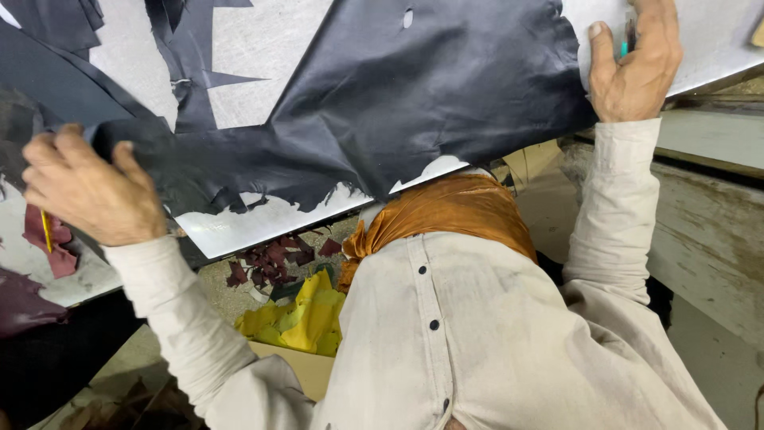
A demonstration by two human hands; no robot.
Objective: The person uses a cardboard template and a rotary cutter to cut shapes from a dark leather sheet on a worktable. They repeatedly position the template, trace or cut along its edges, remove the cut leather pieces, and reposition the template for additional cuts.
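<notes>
Left hand (pixel 87 191) grips a black leather sheet (pixel 414 95) at the table's (pixel 239 227) near edge, fingers curled tight. Right hand (pixel 633 64) presses its far side, fingers flat, holding a tool (pixel 625 41).

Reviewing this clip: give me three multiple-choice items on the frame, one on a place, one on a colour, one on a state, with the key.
1. Where do the yellow scraps lie?
A. on the table
B. below the table edge, on a cardboard box
C. in the right hand

2. What colour is the large leather sheet?
A. black
B. orange
C. white

3. What is the left hand doing?
A. resting flat and open
B. gripping the sheet's edge
C. hanging clear of the sheet

Answers: B, they sit down by the floor on the box; A, the sheet is black against the pale table; B, the fingers curl around the sheet's ragged edge.
</notes>
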